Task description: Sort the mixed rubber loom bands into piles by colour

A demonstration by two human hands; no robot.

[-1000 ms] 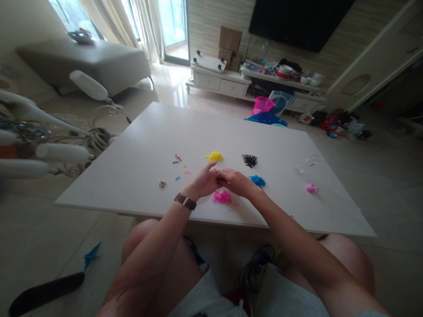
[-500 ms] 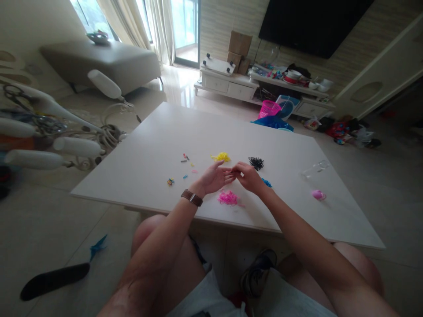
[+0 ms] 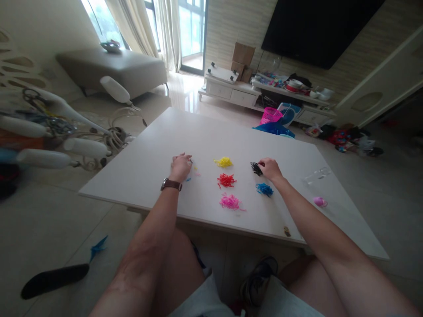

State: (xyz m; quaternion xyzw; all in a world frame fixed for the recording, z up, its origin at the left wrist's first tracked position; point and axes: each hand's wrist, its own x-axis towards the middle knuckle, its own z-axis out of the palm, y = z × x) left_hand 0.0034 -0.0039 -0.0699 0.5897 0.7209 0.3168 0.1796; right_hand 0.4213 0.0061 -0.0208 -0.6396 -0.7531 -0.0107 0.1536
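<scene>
My left hand [image 3: 181, 167] is palm down at the left of the table, fingers curled over small scattered pieces; whatever is between its fingertips is hidden. A pink piece [image 3: 197, 175] and a blue piece [image 3: 188, 179] lie just right of it. My right hand [image 3: 270, 169] pinches at the edge of a pile of black rubber bands [image 3: 255, 168]. Below that hand sits a blue pile [image 3: 264, 189]. Yellow [image 3: 224, 162], red [image 3: 226, 180] and pink [image 3: 230, 201] piles of similar thin bands form a column between my hands.
On the white table [image 3: 198, 132], a clear glass container [image 3: 316, 175] and a purple object [image 3: 320, 201] are at the right. A small brownish item [image 3: 287, 231] lies by the front edge. A lamp with white shades [image 3: 44, 157] stands beyond the left edge.
My hands, together over the middle before, have parted. The left has turned palm down and moved left to the small pieces; the right has moved right to the black pile. The red pile is uncovered.
</scene>
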